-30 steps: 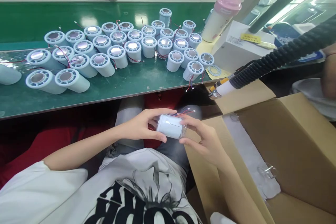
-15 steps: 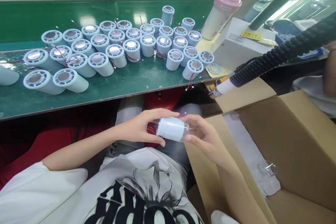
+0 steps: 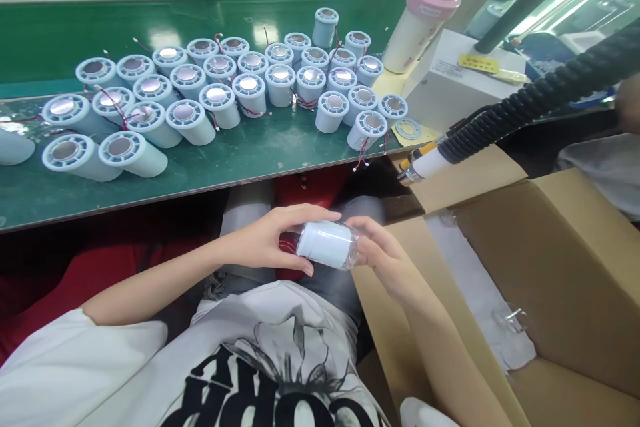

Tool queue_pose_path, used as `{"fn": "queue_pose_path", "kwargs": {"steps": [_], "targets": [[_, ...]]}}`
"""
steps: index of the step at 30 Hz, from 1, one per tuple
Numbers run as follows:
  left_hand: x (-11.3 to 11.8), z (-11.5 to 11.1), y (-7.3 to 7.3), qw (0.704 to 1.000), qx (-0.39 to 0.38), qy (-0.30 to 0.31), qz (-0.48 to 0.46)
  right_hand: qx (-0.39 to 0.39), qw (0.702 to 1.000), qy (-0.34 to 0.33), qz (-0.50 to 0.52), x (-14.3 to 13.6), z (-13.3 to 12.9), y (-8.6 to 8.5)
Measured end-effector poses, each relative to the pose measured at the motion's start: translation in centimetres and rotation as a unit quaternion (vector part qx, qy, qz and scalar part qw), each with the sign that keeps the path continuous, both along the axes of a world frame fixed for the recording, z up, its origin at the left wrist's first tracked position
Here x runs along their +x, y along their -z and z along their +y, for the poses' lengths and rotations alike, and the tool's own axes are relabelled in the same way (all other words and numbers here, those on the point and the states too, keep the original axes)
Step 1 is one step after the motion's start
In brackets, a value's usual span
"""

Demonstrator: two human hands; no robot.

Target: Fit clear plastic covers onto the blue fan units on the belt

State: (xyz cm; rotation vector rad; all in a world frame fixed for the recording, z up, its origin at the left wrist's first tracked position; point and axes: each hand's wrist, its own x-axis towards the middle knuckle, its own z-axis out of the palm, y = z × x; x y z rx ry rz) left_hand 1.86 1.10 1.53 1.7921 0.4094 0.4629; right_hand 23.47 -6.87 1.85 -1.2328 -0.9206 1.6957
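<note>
Over my lap is a light-blue plastic cylinder [image 3: 327, 244] lying on its side, with a clear plastic sleeve showing around its right end. My left hand [image 3: 270, 240] grips its left end, thumb below and fingers above. Red wires show in the gap between that thumb and forefinger. At the right end, my right hand [image 3: 385, 257] holds the clear plastic between thumb and bent fingers. Several similar blue cylinders [image 3: 183, 123] with round metallic centres and thin red-and-black wires stand or lean on the green bench [image 3: 235, 163] ahead.
An open cardboard box [image 3: 555, 267] is at my right. Above it hangs a black corrugated hose [image 3: 525, 97] with a white tip. A pink-lidded bottle [image 3: 425, 20] and a grey-white box [image 3: 445, 80] stand at the bench's right. A person's sleeve [image 3: 600, 167] shows at the far right.
My right hand's fingers have curled in closer at the cylinder's right end, and the clear plastic there looks more bunched. My left hand keeps its hold nearly unmoved.
</note>
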Motion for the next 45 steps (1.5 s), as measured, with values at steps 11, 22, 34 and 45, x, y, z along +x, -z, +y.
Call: {"fn": "queue_pose_path", "kwargs": {"steps": [11,22,34,45], "targets": [[0.1,0.1,0.2,1.0,-0.014,0.009,-0.011,-0.068,0.996,-0.02,0.05,-0.4,0.0,1.0],[0.6,0.2,-0.2,0.995,-0.1,0.004,0.016,-0.072,0.996,0.007,0.046,-0.7,0.1,1.6],[0.8,2.9,0.7,0.959,-0.227,-0.143,0.092,0.028,0.964,0.26,-0.044,4.9,-7.1,-1.0],[9.6,-0.8,1.7,0.769,-0.497,-0.347,0.205,-0.39,0.372,0.653,-0.532,10.0,-37.5,2.8]]}}
